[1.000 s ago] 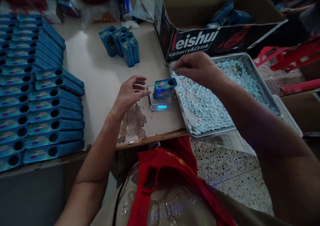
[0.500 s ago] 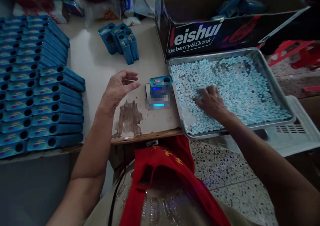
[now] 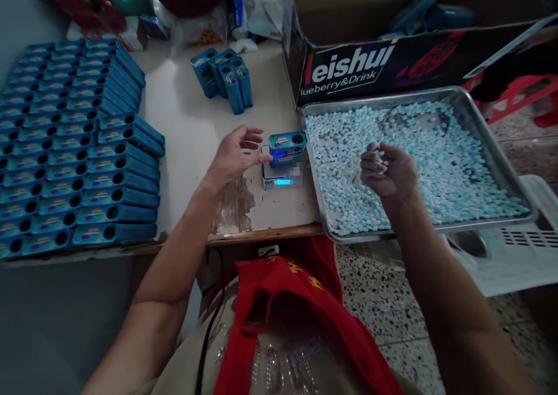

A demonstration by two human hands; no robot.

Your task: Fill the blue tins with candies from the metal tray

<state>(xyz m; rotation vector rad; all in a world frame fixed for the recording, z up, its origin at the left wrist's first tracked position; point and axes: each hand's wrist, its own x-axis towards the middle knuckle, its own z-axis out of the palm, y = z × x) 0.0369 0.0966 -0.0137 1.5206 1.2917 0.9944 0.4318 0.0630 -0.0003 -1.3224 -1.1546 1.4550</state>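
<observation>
A blue candy box (image 3: 288,148) with a round dark hole in its top stands on a small digital scale (image 3: 272,181) with a lit display. Just left of it is my left hand (image 3: 239,153), fingers apart and holding nothing, the thumb tip close to the box. My right hand (image 3: 390,171) is turned up above the metal tray (image 3: 320,200), its fingers curled around a few candies (image 3: 380,155). Small pale blue and white candies (image 3: 457,180) cover most of the tray's bottom.
Rows of blue boxes (image 3: 117,197) fill the table's left side. Several more boxes (image 3: 233,81) stand at the back middle. A black carton (image 3: 349,69) with blue boxes inside sits behind the tray. A white plastic basket (image 3: 514,255) lies under the tray's right side.
My right hand has lifted out of the candies, turned up and closed on a few. My left hand has moved right, closer to the box on the scale. The view has shifted slightly.
</observation>
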